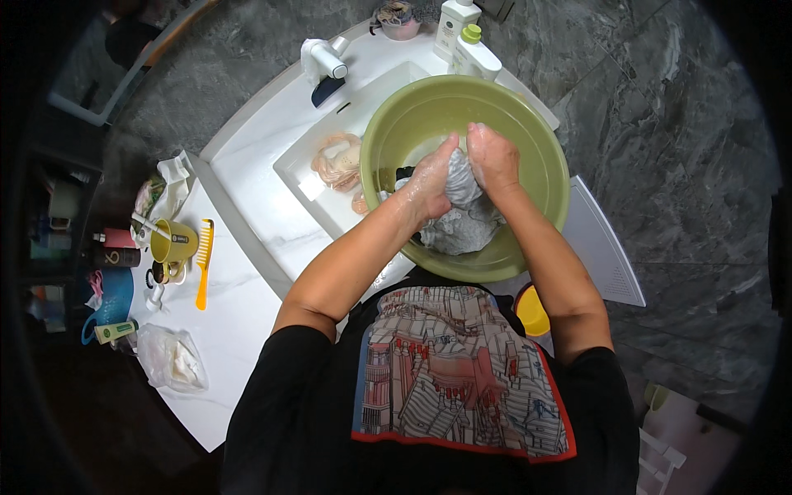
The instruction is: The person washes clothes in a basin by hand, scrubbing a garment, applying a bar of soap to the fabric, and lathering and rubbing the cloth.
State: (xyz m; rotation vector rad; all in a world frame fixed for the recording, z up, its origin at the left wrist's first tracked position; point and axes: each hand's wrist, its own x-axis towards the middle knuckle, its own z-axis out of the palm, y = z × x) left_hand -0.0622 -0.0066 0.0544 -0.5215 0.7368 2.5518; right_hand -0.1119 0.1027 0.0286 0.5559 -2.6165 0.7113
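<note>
A wide green plastic basin [538,179] rests over the right part of a white sink [297,176]. Both of my hands are above its inside, wet and with some suds on them. Between them is a bunched wet grey cloth [464,182]. My left hand [431,179] grips the cloth from the left side, and my right hand [492,158] grips it from the right. More of the grey fabric spreads below in the basin, with a dark piece of cloth [404,172] partly hidden beside it.
Beige, plastic-looking bundles [339,162] lie in the sink by a white faucet [328,62]. White bottles [476,59] stand behind the basin. Leftward on the counter are a yellow comb [204,265], a yellow cup [174,241] and a clear plastic bag [172,359]. A yellow container [533,312] sits below right.
</note>
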